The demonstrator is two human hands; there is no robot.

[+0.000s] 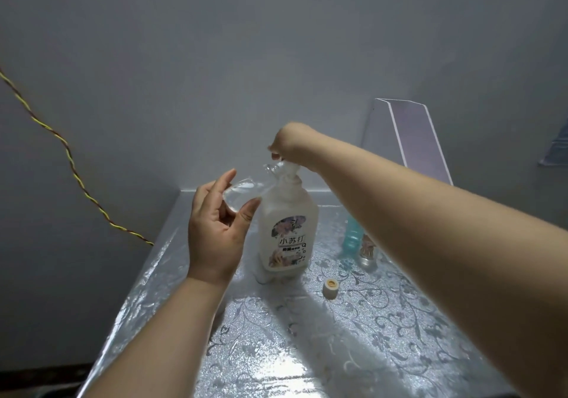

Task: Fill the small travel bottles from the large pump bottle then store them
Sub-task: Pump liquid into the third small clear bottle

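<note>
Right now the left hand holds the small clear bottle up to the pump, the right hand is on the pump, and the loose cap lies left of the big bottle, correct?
Not quite. The head view shows the cap on the table right of the big bottle, not left. The rest holds: the left hand holds the small clear bottle up to the pump, with the right hand on it.

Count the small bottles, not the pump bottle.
3: clear bottle held by left hand; teal bottle and patterned bottle stand partly behind right forearm. More may be hidden.
</note>
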